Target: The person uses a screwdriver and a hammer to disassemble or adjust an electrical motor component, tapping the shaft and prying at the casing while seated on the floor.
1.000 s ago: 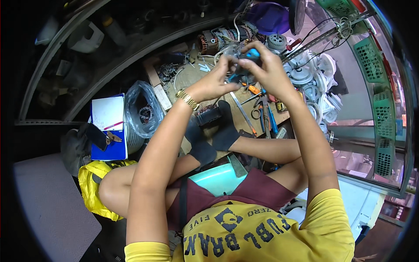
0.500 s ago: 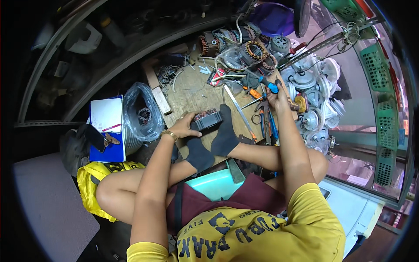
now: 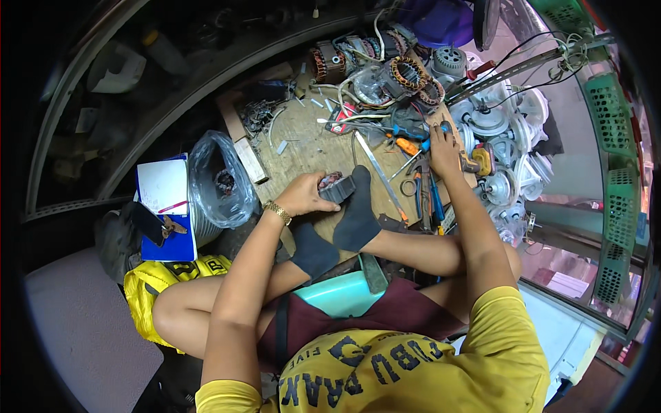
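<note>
The left hand (image 3: pixel 301 195) is closed about the end of a small grey motor core (image 3: pixel 339 195), thumb on the near side and fingers on the far, holding it over the board just beside the socked right foot (image 3: pixel 357 219). Reddish coils show at the core's upper face, and no housing surrounds it; judged by that, the winding is present and the part is unassembled. The right hand (image 3: pixel 444 148) lies with bent fingers at the board's right edge, nearest a blue-handled screwdriver (image 3: pixel 425 145); I cannot tell whether it grips anything there. The wooden board (image 3: pixel 303 155) carries pliers (image 3: pixel 425 195), a long metal strip (image 3: pixel 381 176) and, at its far corner, 2 copper-wound rings (image 3: pixel 408 73) among pale cables. A yellow drill (image 3: pixel 485 160) lies by white plastic parts (image 3: pixel 489 125) to the right. Left of the board are a clear plastic bag (image 3: pixel 219 199) holding dark scraps, and a notebook (image 3: pixel 163 184); green baskets (image 3: pixel 609 113) hang at the right of the room.
</note>
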Demonstrator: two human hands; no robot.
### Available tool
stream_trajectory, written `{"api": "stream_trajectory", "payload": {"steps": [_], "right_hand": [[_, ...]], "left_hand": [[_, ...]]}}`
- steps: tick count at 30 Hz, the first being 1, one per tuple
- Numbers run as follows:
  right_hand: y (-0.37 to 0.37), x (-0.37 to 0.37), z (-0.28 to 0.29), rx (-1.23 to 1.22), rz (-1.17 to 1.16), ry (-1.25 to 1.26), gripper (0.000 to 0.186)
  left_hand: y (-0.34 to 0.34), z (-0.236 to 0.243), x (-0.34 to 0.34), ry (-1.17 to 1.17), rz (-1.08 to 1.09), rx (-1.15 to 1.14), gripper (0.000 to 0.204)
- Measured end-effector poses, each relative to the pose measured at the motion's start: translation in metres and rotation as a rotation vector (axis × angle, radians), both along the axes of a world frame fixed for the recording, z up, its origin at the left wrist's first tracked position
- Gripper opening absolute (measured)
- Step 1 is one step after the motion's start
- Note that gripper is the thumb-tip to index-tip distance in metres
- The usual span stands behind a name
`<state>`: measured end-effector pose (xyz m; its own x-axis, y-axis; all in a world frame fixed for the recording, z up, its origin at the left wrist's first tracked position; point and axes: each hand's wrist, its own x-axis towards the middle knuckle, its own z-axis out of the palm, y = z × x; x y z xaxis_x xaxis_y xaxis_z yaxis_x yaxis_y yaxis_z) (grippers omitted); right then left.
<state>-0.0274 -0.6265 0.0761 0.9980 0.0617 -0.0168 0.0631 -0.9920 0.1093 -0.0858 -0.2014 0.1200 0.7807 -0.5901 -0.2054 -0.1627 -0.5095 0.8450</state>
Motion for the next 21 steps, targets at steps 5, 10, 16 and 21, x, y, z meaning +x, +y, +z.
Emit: {"api": "stream_trajectory", "payload": {"steps": [5,10,16,21], "right_hand": [[-0.001,0.01,-0.006,-0.175,0.035,0.014,0.033],[-0.027,0.021,0.021,-0.27,0.349,-0.054,0.029],[-0.038,0.006,0.085,-0.036,0.313,0.194,0.041],[-0.051,-0.038,0.135,0.062,0.125,0.367,0.045]], "left_hand": [[-0.01,0.003,0.018,0.006,-0.015,0.103,0.066],[-0.003,-0.026,0.022,0.231,0.005,0.121,0.049],[0.036,-0.069,0.005,0.362,0.229,-0.141,0.046],[0.024,-0.085,-0.004,0.468,0.37,-0.324,0.041]]}}
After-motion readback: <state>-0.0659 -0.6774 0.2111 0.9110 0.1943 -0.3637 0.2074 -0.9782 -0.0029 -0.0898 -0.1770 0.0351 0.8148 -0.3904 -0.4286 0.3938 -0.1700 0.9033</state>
